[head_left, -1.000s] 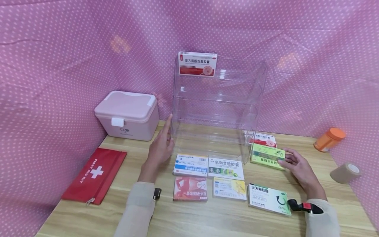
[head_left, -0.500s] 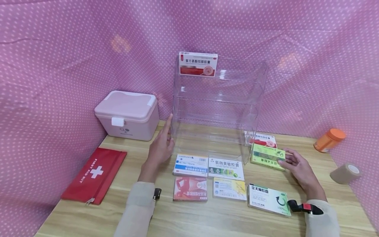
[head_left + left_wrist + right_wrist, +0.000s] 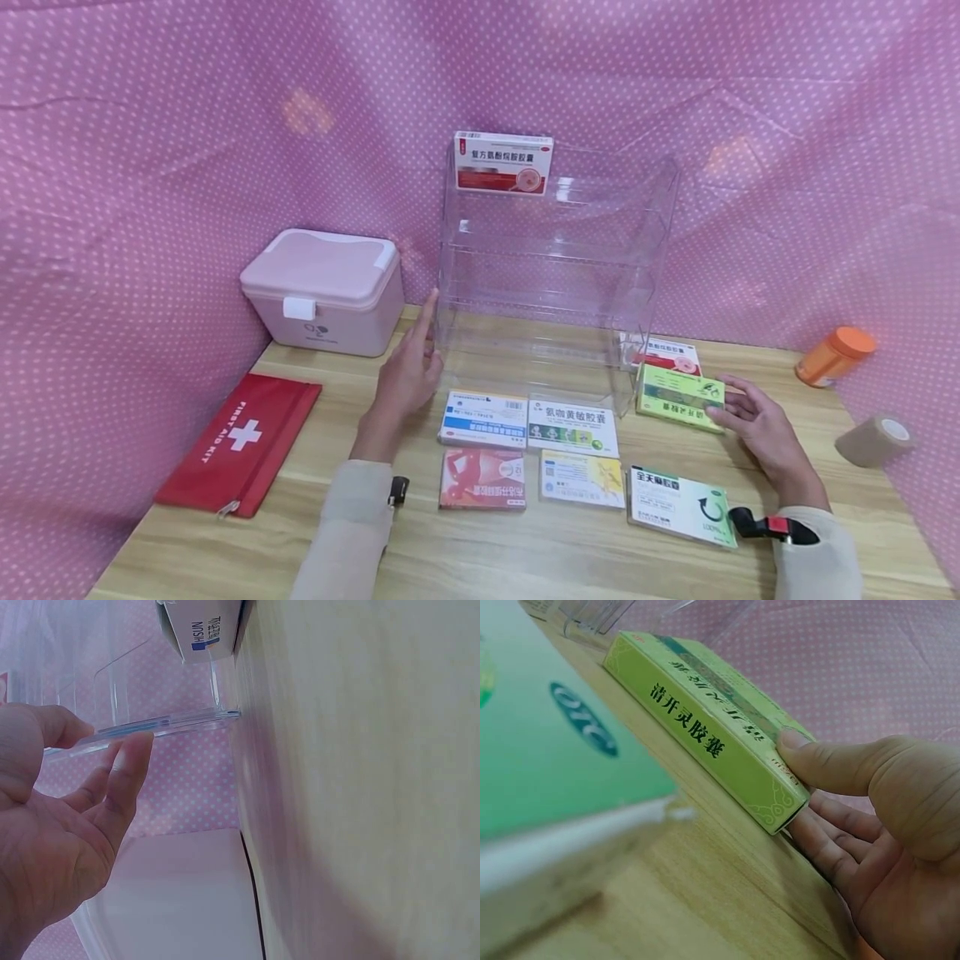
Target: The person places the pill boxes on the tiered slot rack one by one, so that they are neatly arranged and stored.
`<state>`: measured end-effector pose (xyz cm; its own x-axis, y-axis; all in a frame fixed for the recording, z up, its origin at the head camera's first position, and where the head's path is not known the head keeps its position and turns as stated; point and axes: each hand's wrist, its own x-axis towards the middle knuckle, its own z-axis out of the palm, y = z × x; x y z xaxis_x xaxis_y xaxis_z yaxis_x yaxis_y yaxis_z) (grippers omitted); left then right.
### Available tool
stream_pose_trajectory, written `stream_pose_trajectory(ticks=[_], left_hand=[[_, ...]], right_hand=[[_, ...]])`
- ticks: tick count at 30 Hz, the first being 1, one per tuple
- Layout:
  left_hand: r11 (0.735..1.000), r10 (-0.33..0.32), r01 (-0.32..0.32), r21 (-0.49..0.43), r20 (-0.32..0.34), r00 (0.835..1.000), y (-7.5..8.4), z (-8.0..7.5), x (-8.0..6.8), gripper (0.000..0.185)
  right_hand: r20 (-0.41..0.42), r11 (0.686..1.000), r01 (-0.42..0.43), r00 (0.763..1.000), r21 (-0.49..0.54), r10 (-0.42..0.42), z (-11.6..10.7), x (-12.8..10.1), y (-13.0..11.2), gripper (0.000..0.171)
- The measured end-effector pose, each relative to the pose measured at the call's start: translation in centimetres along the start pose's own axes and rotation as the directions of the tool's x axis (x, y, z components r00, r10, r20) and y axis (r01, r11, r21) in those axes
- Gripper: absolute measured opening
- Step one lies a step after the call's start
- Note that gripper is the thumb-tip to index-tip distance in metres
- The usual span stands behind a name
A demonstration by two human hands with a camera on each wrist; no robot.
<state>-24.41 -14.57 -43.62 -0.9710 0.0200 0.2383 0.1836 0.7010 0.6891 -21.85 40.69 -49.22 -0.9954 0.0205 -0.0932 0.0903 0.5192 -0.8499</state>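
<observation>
A clear tiered display rack [image 3: 555, 283] stands at the back of the table. My left hand [image 3: 408, 371] is at its left side, thumb and fingertips on either side of the panel edge [image 3: 161, 724] in the left wrist view. My right hand [image 3: 765, 429] pinches the right end of a lime-green medicine box [image 3: 678, 400]; the right wrist view shows the thumb on top of the green box [image 3: 705, 724] and fingers beneath, that end tipped up. Behind it lies a red-and-white medicine box [image 3: 672, 357], partly covered. A matching box [image 3: 502, 164] stands in the rack's top tier, left.
Flat before the rack lie a blue-and-white box [image 3: 483, 419], a green-and-white box [image 3: 572, 427], a pink box [image 3: 483, 479], a yellow box [image 3: 581, 479] and a white-green box [image 3: 681, 504]. Left: pink case [image 3: 322, 292], red pouch [image 3: 240, 442]. Right: orange bottle [image 3: 834, 357], beige roll [image 3: 873, 442].
</observation>
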Motion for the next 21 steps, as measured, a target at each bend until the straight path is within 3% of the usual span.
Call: stream_pose_trajectory(ticks=[10, 21], left_hand=[[1.000, 0.002, -0.002, 0.002, 0.002, 1.000, -0.1, -0.1, 0.0, 0.111], [1.000, -0.002, 0.002, -0.001, 0.006, 1.000, -0.1, 0.0, 0.0, 0.110]], right_hand=[[-0.044, 1.000, -0.025, 0.999, -0.003, 0.024, 0.0, -0.2, -0.2, 0.080], [-0.047, 0.999, 0.028, 0.999, 0.035, -0.026, -1.2, -1.4, -1.2, 0.075]])
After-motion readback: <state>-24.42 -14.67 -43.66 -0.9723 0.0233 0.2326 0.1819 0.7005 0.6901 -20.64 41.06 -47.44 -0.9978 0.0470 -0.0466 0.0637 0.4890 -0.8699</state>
